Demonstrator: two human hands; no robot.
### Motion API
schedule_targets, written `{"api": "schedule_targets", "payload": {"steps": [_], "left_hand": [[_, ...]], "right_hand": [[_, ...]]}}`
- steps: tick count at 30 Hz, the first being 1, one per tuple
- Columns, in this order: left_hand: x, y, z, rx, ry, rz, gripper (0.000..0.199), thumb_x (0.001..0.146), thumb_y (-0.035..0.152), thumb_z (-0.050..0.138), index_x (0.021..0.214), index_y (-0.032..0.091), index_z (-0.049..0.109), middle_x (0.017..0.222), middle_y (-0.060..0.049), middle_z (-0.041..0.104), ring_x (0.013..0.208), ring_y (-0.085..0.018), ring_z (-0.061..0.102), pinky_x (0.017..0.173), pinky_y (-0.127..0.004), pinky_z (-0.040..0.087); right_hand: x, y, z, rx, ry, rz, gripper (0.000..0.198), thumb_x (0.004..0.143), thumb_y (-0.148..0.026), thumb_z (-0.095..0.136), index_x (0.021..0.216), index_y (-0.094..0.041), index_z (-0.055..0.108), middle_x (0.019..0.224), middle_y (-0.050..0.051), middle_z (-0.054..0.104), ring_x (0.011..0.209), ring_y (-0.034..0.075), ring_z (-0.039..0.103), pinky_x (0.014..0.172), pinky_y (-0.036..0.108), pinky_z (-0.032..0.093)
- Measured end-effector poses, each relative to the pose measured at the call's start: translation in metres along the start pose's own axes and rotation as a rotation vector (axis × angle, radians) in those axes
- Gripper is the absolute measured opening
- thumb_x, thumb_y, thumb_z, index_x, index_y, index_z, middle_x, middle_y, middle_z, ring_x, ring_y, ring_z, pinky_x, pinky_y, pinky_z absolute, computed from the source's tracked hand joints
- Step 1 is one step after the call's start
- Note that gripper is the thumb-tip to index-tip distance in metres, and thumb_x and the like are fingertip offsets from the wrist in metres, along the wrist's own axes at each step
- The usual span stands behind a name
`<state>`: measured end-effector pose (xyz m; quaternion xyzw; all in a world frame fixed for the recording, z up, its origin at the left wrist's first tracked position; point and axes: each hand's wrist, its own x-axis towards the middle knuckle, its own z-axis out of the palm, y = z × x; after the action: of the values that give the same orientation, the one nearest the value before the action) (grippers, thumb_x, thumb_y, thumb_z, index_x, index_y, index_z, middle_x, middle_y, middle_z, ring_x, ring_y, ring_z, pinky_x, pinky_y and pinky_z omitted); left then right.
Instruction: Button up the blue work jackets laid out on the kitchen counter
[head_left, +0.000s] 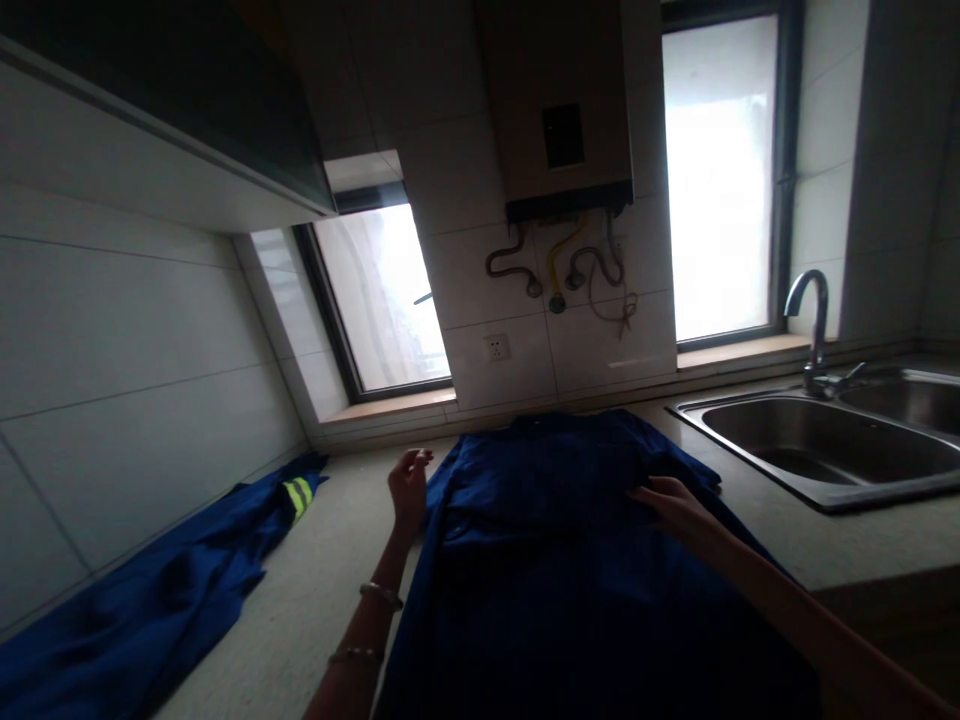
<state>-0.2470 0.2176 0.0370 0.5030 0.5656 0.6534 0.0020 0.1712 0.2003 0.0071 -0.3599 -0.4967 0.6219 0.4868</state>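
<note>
A dark blue long-sleeved garment [540, 560], probably a work jacket or shirt, lies spread on the countertop with its collar end toward the wall. My left hand [409, 486] is beside its upper left edge, the fingers curled in and nothing visible in them. Two bracelets circle that wrist and forearm. Over the right part of the chest, my right hand [667, 502] has its fingers stretched out on or just above the cloth. In this dim light, contact is hard to judge.
Another blue garment [172, 590] with a yellow-green reflective band lies along the left wall. To the right, a steel sink [832, 497] with a faucet [814, 330] is set into the countertop [300, 600]. A water heater [559, 100] hangs between two windows, and a cabinet [150, 120] overhangs the left.
</note>
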Motion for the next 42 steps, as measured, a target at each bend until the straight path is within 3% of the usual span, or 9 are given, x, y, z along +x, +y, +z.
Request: {"api": "schedule_targets", "payload": {"steps": [5,7,10,14,18,25,30,35,42], "left_hand": [[-0.058,0.118,0.045,0.069,-0.621,0.442,0.032,0.081,0.041,0.056,0.104,0.02,0.063,0.103,-0.005,0.064,0.094,-0.017,0.059,0.084,-0.03,0.047],[-0.09,0.143,0.056,0.093,-0.843,0.562,0.047,0.076,0.044,0.062,0.119,0.024,0.056,0.117,-0.006,0.057,0.107,-0.019,0.054,0.093,-0.032,0.044],[-0.12,0.157,0.064,0.14,-0.967,0.638,0.046,0.084,0.04,0.054,0.127,0.024,0.049,0.124,-0.007,0.052,0.114,-0.018,0.048,0.099,-0.032,0.04],[-0.126,0.155,0.066,0.143,-0.987,0.653,0.042,0.088,0.037,0.047,0.128,0.024,0.047,0.127,-0.006,0.05,0.116,-0.017,0.047,0.1,-0.031,0.04],[-0.125,0.152,0.067,0.13,-0.983,0.667,0.05,0.081,0.042,0.057,0.127,0.023,0.049,0.127,-0.008,0.049,0.119,-0.021,0.044,0.101,-0.034,0.039],[-0.129,0.153,0.072,-0.184,-1.112,0.448,0.03,0.088,0.031,0.05,0.112,0.019,0.061,0.111,-0.007,0.06,0.101,-0.016,0.057,0.09,-0.025,0.044],[-0.142,0.154,0.075,-0.259,-0.978,0.351,0.026,0.091,0.028,0.043,0.1,0.017,0.065,0.099,-0.007,0.063,0.09,-0.014,0.059,0.081,-0.023,0.045],[-0.157,0.148,0.083,-0.314,-0.822,0.066,0.039,0.087,0.042,0.046,0.061,0.014,0.052,0.062,0.001,0.05,0.051,-0.006,0.045,0.045,-0.016,0.036],[-0.164,0.152,0.084,-0.454,-0.88,-0.384,0.047,0.075,0.062,0.05,0.06,0.018,0.042,0.046,0.005,0.04,0.035,-0.008,0.041,0.033,-0.02,0.027]], "right_hand": [[-0.007,0.005,0.047,0.214,-0.072,-0.019,0.03,0.06,-0.036,0.077,0.079,-0.015,0.068,0.077,0.002,0.068,0.068,0.015,0.063,0.062,0.027,0.053],[-0.01,0.011,0.061,0.251,-0.075,-0.005,0.031,0.059,-0.036,0.078,0.079,-0.014,0.068,0.074,0.002,0.067,0.065,0.014,0.062,0.059,0.025,0.052],[-0.014,0.02,0.072,0.26,-0.036,-0.053,0.038,0.055,-0.034,0.08,0.085,-0.015,0.066,0.072,0.001,0.066,0.062,0.013,0.06,0.054,0.021,0.049],[-0.018,0.022,0.073,0.077,0.031,-0.141,0.044,0.054,-0.039,0.079,0.087,-0.013,0.064,0.066,-0.001,0.063,0.056,0.011,0.057,0.046,0.018,0.046],[-0.023,0.016,0.07,-0.169,-0.092,-0.103,0.049,0.068,-0.046,0.066,0.104,-0.014,0.058,0.066,0.0,0.061,0.049,0.013,0.056,0.037,0.024,0.048],[-0.031,0.023,0.068,-0.396,-0.12,-0.158,0.043,0.074,-0.047,0.058,0.101,-0.013,0.054,0.071,0.001,0.06,0.049,0.015,0.06,0.036,0.024,0.05],[-0.04,0.021,0.072,-0.317,-0.148,-0.107,0.053,0.077,-0.052,0.054,0.111,-0.012,0.048,0.074,0.002,0.062,0.056,0.02,0.065,0.037,0.025,0.052],[-0.046,0.017,0.078,-0.292,-0.171,-0.119,0.052,0.077,-0.055,0.054,0.108,-0.012,0.053,0.072,0.003,0.064,0.052,0.018,0.064,0.038,0.023,0.051],[-0.05,0.022,0.086,-0.177,-0.2,-0.15,0.052,0.076,-0.054,0.057,0.11,-0.015,0.055,0.068,0.002,0.064,0.048,0.017,0.062,0.038,0.024,0.05]]}}
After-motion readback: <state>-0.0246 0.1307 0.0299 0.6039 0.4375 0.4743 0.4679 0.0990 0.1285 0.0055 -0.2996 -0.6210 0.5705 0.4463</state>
